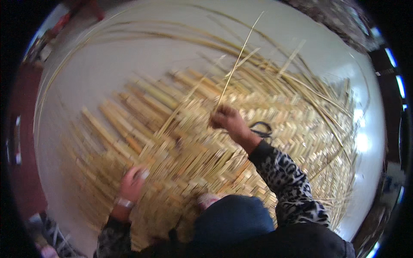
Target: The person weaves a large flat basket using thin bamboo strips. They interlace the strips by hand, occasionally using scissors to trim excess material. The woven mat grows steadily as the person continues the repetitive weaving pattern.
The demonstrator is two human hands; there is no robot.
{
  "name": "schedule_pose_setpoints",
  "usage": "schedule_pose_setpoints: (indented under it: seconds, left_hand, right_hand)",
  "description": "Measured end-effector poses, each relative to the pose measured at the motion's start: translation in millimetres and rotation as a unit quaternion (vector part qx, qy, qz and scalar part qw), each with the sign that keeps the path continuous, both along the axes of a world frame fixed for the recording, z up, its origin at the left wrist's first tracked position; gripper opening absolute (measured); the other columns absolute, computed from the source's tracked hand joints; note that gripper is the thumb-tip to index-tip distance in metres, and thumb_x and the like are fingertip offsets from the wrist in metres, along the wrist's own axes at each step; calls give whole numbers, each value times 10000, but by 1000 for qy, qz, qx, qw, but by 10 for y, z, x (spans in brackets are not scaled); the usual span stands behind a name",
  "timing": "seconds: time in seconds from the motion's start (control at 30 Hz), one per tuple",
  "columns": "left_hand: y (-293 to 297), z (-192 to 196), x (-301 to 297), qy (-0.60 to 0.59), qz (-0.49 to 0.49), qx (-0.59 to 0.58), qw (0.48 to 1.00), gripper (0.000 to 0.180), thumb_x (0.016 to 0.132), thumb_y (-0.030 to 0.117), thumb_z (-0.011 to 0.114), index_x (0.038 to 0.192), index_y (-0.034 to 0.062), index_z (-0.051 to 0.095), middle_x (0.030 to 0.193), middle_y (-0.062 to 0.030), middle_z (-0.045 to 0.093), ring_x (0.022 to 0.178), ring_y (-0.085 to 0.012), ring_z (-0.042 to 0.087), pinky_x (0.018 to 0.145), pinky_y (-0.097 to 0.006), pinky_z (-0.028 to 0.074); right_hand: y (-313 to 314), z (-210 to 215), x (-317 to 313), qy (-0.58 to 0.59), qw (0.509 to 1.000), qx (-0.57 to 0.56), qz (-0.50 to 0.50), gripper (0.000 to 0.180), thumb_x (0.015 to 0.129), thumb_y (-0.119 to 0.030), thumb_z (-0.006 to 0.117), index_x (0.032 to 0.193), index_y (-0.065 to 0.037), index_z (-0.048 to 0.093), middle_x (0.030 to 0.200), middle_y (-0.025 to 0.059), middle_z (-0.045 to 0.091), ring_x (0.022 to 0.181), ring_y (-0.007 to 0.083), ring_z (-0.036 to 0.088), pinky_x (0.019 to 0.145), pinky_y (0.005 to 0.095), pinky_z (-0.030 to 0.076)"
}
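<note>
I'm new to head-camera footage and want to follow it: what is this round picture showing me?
No machine here: these are a person's own bare hands. There is one picture, taken from the head looking down; its wide fisheye lens bends straight edges. On the pale surface lies a woven mat of flat, straw-coloured strips. The right hand holds a long thin strip that points up and away. The left hand is lower left, over the mat; something whitish at its fingers is too blurred to name.
</note>
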State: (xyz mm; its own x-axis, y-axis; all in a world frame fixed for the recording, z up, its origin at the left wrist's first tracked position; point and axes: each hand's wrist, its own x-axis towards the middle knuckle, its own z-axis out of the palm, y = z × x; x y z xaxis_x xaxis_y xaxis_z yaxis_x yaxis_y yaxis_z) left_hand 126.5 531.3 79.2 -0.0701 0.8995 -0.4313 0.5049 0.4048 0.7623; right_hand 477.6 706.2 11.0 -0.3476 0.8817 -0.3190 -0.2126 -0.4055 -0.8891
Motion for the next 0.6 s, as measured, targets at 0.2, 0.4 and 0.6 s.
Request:
schedule_pose_setpoints:
  seconds: [0.2,0.4,0.6]
  left_hand:
    - [74,-192,780,-73,6,22,997,318,875,81,596,1180,-12,592,1000,-122,687,873,-161,655,754,-284,530]
    - [-245,-231,617,-168,74,-31,983,236,828,56,607,1043,-37,639,854,-93,690,736,-119,637,684,-273,521]
    - [-428,-416,539,-104,41,45,993,156,824,79,648,939,-26,635,833,-73,684,762,-110,637,702,-287,525]
  right_hand:
    - [-1156,-35,-1054,45,990,-82,109,167,910,-194,669,874,-47,600,756,14,644,667,92,597,587,229,473]
    - [-1318,-27,-1226,51,978,-119,164,103,908,-155,667,887,-70,614,756,-24,615,637,57,535,558,201,416]
    - [-1446,-4,-1403,87,970,-159,160,61,919,-120,643,893,-80,605,778,-13,624,658,81,566,584,212,445]
